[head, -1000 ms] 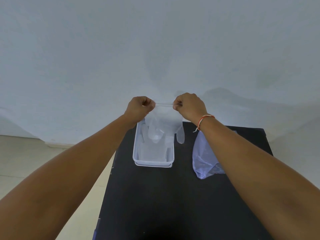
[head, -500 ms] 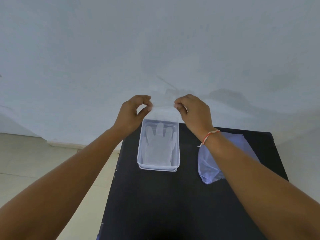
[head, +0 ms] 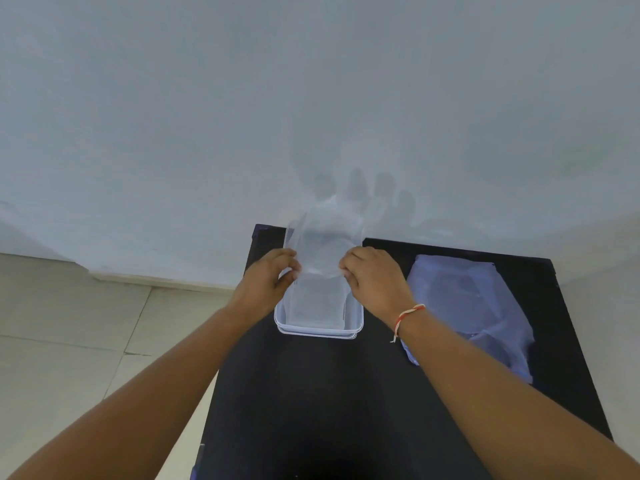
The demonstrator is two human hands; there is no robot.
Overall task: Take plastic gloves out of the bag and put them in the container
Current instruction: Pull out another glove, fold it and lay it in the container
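Observation:
A clear plastic glove [head: 329,233] is stretched between my two hands above the far half of the clear rectangular container [head: 318,332]. Its blurred fingers point away from me toward the wall. My left hand [head: 266,285] pinches the glove's cuff on the left side, and my right hand [head: 374,282] pinches it on the right. Pale, flat gloves lie inside the container below. The bluish plastic bag [head: 467,306] lies flat on the table to the right of the container, apart from both hands.
Everything rests on a small black table [head: 311,393] pushed against a white wall [head: 311,98]. The table's left edge drops to a tiled floor [head: 86,323]. A thread bracelet [head: 405,318] circles my right wrist.
Both hands have come down from in front of the wall to just above the container. The glove, hanging fingers-down a second ago, now stretches away from me.

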